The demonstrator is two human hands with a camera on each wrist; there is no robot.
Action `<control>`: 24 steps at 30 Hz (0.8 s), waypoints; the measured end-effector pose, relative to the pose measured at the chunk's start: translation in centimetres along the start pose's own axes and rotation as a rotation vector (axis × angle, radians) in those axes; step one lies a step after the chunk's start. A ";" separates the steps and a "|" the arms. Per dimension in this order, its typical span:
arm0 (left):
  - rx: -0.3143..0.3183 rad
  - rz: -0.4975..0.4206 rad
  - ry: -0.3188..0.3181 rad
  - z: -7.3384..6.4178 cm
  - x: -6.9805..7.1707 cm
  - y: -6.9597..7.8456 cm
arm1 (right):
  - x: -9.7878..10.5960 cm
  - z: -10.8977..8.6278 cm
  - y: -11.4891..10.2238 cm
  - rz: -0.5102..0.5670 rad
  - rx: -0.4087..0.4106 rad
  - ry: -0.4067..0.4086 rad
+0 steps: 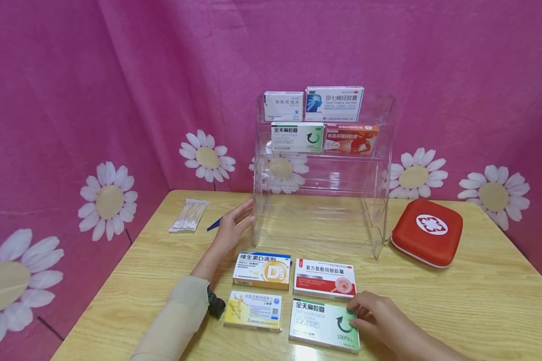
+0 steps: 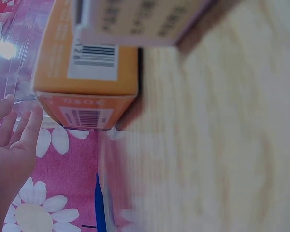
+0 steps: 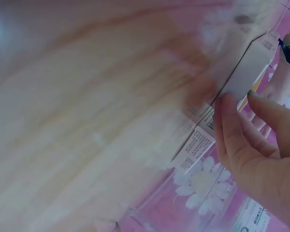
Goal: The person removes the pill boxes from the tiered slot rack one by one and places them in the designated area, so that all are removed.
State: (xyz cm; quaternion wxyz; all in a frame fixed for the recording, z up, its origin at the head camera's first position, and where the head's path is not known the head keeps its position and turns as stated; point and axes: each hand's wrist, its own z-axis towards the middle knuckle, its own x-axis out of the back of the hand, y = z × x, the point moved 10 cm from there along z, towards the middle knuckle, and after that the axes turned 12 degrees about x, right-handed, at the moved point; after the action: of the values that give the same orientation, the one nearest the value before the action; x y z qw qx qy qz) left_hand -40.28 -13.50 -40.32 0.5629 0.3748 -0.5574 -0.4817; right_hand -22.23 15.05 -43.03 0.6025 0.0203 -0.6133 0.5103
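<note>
My right hand (image 1: 381, 321) pinches the right end of a green-and-white medicine box (image 1: 316, 323), the front right one of the boxes on the table. In the right wrist view, the fingertips and thumb (image 3: 263, 106) meet the white end of this box (image 3: 246, 72). My left hand (image 1: 232, 225) has its fingers extended against the left side of a clear stepped display rack (image 1: 320, 220). Behind the held box lies a red-and-white box (image 1: 322, 278). To its left are an orange vitamin D box (image 1: 262, 271) and a yellow-and-white box (image 1: 253, 311).
Upper rack tiers hold two white boxes (image 1: 283, 106) (image 1: 334, 104), another green-and-white box (image 1: 297, 137) and a red box (image 1: 351, 139). A red zip case (image 1: 429, 233) sits right of the rack. Cotton swabs (image 1: 189, 215) and a blue pointed item (image 1: 214, 224) lie left.
</note>
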 end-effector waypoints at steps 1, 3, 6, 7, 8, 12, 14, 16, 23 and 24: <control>-0.003 -0.004 -0.001 0.0 0.0 0.0 | 0.0 0.0 0.0 0.002 -0.005 -0.003; -0.007 -0.005 -0.003 0.1 0.0 0.1 | 0.1 -0.1 0.1 0.014 -0.023 -0.003; -0.005 -0.004 -0.009 0.1 -0.1 0.2 | 1.0 -0.2 0.2 0.021 -0.074 0.046; -0.003 -0.002 -0.010 0.1 -0.2 0.2 | 1.5 -0.1 0.2 0.007 -0.071 0.084; -0.001 0.000 -0.009 0.1 -0.2 0.2 | 2.2 0.0 0.1 -0.014 -0.067 0.128; 0.007 -0.001 -0.004 0.1 -0.1 0.2 | 5.4 0.7 -0.6 -0.144 0.041 0.308; 0.015 -0.008 -0.004 0.2 -0.1 0.1 | 7.1 1.1 -0.9 -0.205 0.104 0.379; 0.020 -0.005 -0.002 0.2 -0.1 0.0 | 8.7 1.6 -0.8 -0.244 0.151 0.431; 0.032 -0.008 0.004 0.0 0.1 0.0 | 13.8 4.2 0.2 -0.349 0.148 0.513; 0.033 -0.006 0.003 0.0 0.0 -0.1 | 14.5 4.6 0.4 -0.360 0.147 0.524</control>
State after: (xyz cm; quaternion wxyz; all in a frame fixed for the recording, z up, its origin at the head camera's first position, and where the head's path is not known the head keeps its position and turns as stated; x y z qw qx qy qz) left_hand -40.30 -13.55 -40.37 0.5563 0.3864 -0.5632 -0.4734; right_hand -29.70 20.80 -31.12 0.8175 0.0401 -0.3852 0.4263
